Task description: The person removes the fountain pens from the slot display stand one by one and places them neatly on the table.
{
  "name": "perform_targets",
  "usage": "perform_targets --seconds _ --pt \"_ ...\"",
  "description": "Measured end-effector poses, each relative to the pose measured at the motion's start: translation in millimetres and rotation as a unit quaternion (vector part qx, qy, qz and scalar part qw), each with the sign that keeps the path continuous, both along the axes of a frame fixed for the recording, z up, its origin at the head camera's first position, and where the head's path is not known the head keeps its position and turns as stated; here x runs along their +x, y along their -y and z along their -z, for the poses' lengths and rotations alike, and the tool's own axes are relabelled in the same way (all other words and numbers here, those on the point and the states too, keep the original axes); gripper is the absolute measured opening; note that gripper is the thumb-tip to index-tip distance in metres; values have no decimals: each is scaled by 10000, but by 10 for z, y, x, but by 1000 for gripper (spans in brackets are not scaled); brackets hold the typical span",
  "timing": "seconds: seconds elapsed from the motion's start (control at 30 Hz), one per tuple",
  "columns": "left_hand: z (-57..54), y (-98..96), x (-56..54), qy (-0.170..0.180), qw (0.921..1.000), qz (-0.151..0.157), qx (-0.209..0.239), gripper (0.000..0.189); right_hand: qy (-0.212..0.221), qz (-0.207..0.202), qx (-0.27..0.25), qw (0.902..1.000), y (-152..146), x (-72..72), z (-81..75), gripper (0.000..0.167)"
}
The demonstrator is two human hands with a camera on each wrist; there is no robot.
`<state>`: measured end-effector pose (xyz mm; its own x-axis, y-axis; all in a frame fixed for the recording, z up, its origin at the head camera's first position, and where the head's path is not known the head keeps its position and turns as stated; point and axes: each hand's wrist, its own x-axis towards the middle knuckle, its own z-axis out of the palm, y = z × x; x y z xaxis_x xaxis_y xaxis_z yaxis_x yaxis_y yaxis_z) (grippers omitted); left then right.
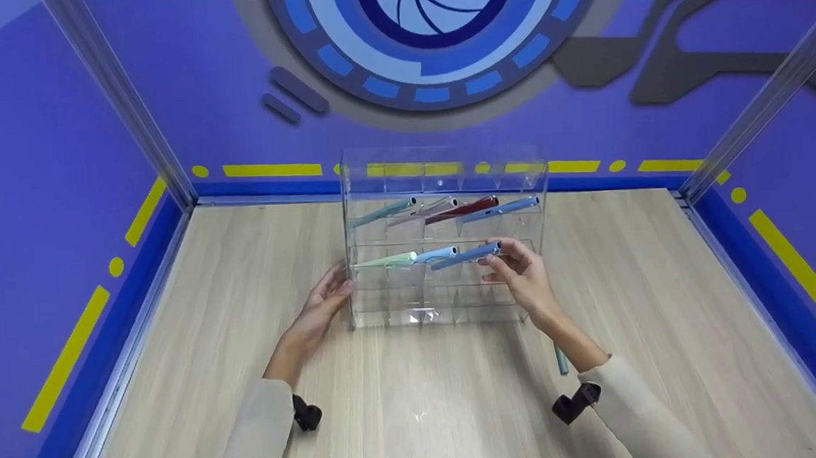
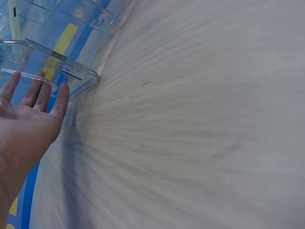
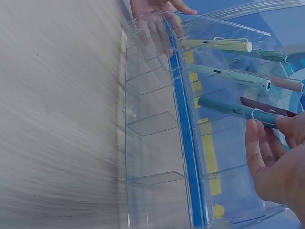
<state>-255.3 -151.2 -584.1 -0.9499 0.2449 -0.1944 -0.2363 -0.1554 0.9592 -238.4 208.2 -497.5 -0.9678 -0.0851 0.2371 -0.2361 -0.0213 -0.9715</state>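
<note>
A clear plastic pen rack (image 1: 389, 319) with stepped, divided tiers stands on the table. My right hand (image 1: 528, 285) pinches the capped end of a blue pen (image 1: 463, 257) between thumb and fingers, at the lower occupied tier. Beside it in that tier lie a light blue pen (image 1: 436, 255) and a pale green pen (image 1: 385, 261). My left hand (image 1: 319, 312) is at the rack's left side, its fingers extended against the clear wall; in the left wrist view the palm faces the camera and holds nothing.
The upper tier holds a teal pen (image 1: 384, 211), a pinkish pen (image 1: 424, 211), a dark red pen (image 1: 462, 210) and a blue pen (image 1: 499, 210). Another teal pen (image 1: 562, 359) lies on the wooden table (image 1: 405, 413), partly hidden by my right forearm. Blue panels (image 1: 217, 127) enclose the table.
</note>
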Motion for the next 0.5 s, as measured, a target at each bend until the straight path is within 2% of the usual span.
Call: perform_targets --seconds 0.5 --pt "8 2 8 -27 10000 -54 -74 68 -288 -169 71 9994 -129 110 -146 31"
